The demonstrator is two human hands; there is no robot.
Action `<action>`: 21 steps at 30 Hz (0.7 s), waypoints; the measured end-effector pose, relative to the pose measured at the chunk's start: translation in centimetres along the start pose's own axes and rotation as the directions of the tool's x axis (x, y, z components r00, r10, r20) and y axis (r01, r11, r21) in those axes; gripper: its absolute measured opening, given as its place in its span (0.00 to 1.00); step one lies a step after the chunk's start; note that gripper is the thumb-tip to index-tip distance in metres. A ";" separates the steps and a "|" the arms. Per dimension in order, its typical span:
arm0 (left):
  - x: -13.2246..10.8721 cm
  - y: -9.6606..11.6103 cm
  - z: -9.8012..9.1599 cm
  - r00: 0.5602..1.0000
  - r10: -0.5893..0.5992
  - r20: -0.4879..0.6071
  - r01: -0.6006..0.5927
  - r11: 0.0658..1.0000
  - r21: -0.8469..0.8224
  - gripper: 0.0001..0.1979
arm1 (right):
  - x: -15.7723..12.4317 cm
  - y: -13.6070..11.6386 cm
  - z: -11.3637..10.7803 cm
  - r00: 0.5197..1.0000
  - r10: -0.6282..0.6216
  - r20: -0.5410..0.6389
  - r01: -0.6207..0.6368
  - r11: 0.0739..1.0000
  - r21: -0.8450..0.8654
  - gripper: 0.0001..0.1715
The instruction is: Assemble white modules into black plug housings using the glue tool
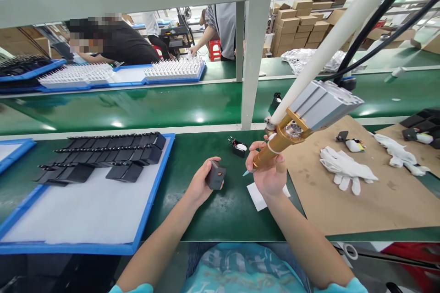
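My left hand (201,185) is closed round a small black plastic housing (216,175) held just above the green table. My right hand (270,171) wraps round the gold-coloured barrel of a dispensing tool (280,143), whose thin blue-green tip points down and left toward the housing. The tip and the housing are apart. Beneath my right hand lies a white sheet of paper (256,196). Behind the hands, a black part with wires and a white piece (238,147) rests on the table.
A blue-rimmed tray (151,201) with rows of black housings (123,171) stands at left. Brown cardboard (378,210) at right bears white gloves (345,167). A grey upright post (252,55), a white pole and black cables rise ahead. People work beyond the conveyor.
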State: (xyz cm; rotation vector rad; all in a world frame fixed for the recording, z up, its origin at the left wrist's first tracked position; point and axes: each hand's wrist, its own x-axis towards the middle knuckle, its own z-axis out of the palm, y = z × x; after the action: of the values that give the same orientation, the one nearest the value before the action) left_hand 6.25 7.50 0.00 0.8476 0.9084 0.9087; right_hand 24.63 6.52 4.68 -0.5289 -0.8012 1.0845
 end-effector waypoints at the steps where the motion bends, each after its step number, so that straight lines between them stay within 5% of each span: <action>1: -0.1 0.2 0.1 0.999 -0.018 0.036 0.021 0.996 -0.085 0.23 | 0.0 0.0 0.0 1.000 -0.004 -0.004 0.004 1.000 -0.003 0.21; 4: -0.5 0.6 0.2 0.994 -0.004 0.105 0.025 0.979 -0.200 0.23 | 0.1 0.0 -0.1 1.000 -0.008 -0.009 0.008 1.000 -0.006 0.21; 21: -1.3 0.1 -0.3 0.958 0.170 0.229 -0.127 0.974 -0.190 0.22 | 0.2 0.1 -0.5 1.000 -0.017 -0.020 0.017 1.000 0.008 0.18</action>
State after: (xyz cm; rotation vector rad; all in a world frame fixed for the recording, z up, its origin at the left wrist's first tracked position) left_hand 5.55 6.44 0.32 0.8639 0.5483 0.9743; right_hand 25.01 6.80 4.35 -0.5246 -0.7828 1.0644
